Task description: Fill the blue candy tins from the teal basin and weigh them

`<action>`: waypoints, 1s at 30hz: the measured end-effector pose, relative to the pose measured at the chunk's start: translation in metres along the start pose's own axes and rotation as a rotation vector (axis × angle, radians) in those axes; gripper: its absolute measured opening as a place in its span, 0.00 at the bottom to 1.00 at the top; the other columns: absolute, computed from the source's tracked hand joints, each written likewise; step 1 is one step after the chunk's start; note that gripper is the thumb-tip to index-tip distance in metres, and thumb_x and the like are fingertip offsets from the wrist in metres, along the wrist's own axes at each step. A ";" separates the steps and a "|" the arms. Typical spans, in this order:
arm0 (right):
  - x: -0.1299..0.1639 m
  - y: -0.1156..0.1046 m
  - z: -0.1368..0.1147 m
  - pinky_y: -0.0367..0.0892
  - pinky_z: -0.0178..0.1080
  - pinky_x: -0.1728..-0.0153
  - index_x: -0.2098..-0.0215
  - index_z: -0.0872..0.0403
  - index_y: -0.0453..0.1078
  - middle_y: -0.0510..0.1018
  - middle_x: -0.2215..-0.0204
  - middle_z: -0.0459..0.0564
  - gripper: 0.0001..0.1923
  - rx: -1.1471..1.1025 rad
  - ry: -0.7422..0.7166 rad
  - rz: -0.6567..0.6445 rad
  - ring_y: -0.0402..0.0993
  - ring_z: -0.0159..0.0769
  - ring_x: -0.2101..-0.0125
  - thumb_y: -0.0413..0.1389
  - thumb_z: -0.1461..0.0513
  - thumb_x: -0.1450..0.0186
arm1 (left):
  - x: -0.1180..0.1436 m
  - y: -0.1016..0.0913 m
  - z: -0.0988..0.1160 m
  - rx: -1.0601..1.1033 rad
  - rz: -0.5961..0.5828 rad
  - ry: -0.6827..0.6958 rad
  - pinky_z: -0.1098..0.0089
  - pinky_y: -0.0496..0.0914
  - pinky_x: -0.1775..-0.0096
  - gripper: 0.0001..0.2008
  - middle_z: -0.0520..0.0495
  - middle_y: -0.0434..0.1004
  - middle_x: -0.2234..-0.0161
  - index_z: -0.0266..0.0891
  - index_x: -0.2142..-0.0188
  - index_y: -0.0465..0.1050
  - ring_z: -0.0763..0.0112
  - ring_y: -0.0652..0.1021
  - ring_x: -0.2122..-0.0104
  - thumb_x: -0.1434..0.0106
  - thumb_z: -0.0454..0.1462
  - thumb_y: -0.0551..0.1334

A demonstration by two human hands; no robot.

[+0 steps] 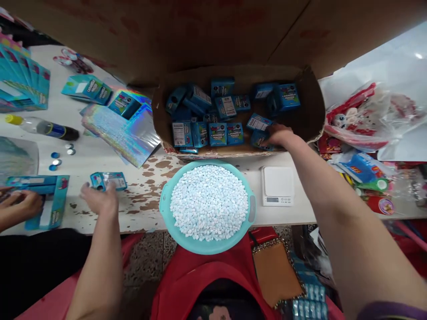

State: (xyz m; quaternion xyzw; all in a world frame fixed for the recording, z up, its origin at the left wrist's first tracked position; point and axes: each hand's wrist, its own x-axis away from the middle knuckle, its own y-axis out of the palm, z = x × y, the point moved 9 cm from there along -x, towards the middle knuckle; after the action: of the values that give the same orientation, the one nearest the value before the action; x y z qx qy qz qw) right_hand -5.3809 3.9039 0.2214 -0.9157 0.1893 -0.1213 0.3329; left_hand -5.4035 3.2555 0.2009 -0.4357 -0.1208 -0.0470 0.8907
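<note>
From my head camera, my right hand (279,134) reaches into the cardboard box (310,111), fingers closing on a small blue candy box (259,140) at its near edge, though the grip is partly hidden. My left hand (98,198) rests on the table, fingertips pinching another blue packet (109,180) just beyond it. Between my arms sits a teal basin (163,206) of white candies (208,202), a small white scale (277,186) beside it.
</note>
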 end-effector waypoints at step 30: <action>0.395 0.026 0.054 0.77 0.39 0.68 0.64 0.55 0.73 0.81 0.64 0.51 0.24 -0.911 0.923 0.224 0.79 0.37 0.67 0.70 0.52 0.54 | 0.127 0.204 0.222 -0.497 -0.415 0.536 0.63 0.67 0.63 0.26 0.34 0.72 0.53 0.37 0.50 0.70 0.49 0.74 0.55 0.35 0.53 0.53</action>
State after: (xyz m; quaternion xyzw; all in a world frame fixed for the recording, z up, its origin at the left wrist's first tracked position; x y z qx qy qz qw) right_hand -5.0135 3.7471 0.2020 -0.7937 0.4392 -0.3742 -0.1927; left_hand -5.2809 3.5585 0.2086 -0.5761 0.0448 -0.3649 0.7300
